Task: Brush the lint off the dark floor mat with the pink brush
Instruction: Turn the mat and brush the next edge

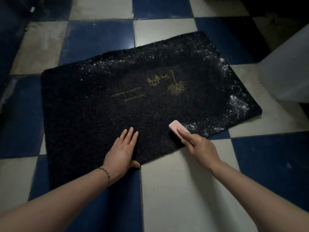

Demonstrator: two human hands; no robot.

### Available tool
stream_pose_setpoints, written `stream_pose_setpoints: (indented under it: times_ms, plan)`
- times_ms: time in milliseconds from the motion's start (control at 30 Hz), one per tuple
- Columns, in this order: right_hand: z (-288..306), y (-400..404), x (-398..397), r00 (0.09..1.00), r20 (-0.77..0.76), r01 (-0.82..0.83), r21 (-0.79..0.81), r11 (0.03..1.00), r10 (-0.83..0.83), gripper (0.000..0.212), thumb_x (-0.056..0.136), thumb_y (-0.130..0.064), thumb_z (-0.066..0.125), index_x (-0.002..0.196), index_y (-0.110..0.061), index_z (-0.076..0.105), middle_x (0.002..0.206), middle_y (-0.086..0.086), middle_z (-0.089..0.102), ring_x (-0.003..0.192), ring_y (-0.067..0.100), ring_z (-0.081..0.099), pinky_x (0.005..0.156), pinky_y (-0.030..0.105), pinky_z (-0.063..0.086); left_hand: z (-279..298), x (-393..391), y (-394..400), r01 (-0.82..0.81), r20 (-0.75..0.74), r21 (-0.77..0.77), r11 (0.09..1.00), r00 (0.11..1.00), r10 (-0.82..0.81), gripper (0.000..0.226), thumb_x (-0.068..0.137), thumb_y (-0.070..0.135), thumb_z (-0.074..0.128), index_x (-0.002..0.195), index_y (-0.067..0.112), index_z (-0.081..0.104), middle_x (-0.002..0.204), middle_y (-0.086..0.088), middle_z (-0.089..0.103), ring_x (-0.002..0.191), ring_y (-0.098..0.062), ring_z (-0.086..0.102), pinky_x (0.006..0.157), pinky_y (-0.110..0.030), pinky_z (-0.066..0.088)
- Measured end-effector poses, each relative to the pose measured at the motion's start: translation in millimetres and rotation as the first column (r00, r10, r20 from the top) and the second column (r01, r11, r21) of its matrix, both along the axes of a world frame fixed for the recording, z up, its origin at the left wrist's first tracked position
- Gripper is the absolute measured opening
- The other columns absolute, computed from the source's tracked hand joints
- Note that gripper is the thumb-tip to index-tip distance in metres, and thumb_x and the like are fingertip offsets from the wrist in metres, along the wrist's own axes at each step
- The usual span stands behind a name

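Lint [237, 104] lies just beyond my right hand [199, 146], fingers clamped on the small pink oblong brush [175, 127] on the dark pile floor mat [100, 104], left hand [122, 148] flat, fingers apart.

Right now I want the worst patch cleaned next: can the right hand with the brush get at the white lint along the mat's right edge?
Probably yes. The right hand holds the pink brush on the mat just beside the lint, and nothing lies between them.
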State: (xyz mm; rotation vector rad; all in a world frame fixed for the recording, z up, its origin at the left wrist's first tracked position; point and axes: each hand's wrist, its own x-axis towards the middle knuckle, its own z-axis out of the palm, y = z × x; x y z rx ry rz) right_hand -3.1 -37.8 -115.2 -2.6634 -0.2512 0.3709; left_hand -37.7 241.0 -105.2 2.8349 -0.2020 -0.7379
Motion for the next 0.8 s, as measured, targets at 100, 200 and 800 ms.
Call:
stream_pose_setpoints:
  times_ms: [100, 200, 800]
  plan:
    - [1.9, 13.2, -16.0, 0.993, 0.108, -0.055, 0.019, 0.998, 0.053, 0.044, 0.091, -0.039, 0.052, 0.131, -0.053, 0.042, 0.089, 0.0, 0.06, 0.079, 0.025, 0.062, 0.062, 0.034, 0.045, -0.8, -1.1, 3.0, -0.024, 0.007, -0.066, 0.998, 1.0, 0.025, 0.123, 0.075, 0.051, 0.074, 0.152, 0.02, -0.017, 0.159, 0.005, -0.021, 0.146, -0.013, -0.019, 0.122, -0.033, 0.0]
    - [4.9, 50.3, -41.0, 0.961, 0.126, -0.255, 0.056, 0.965, 0.247, 0.045, 0.086, -0.045, 0.032, 0.128, -0.053, 0.045, 0.08, 0.0, 0.056, 0.065, 0.026, 0.06, 0.052, 0.031, 0.039, -2.8, -0.9, 5.3, -0.021, 0.03, -0.091, 0.996, 0.999, 0.024, 0.129, 0.071, 0.05, 0.078, 0.151, 0.019, -0.017, 0.16, 0.005, -0.016, 0.146, -0.012, -0.017, 0.122, -0.033, 0.003]
    - [-1.7, 41.1, -12.3, 0.988, 0.08, -0.135, 0.078, 0.988, 0.129, 0.046, 0.09, -0.035, 0.057, 0.132, -0.05, 0.043, 0.086, 0.003, 0.061, 0.078, 0.026, 0.062, 0.064, 0.035, 0.046, 3.8, -0.1, 6.2, -0.037, 0.012, -0.055, 0.998, 0.999, 0.037, 0.118, 0.078, 0.055, 0.07, 0.153, 0.02, -0.013, 0.16, 0.004, -0.02, 0.147, -0.012, -0.016, 0.122, -0.034, 0.003]
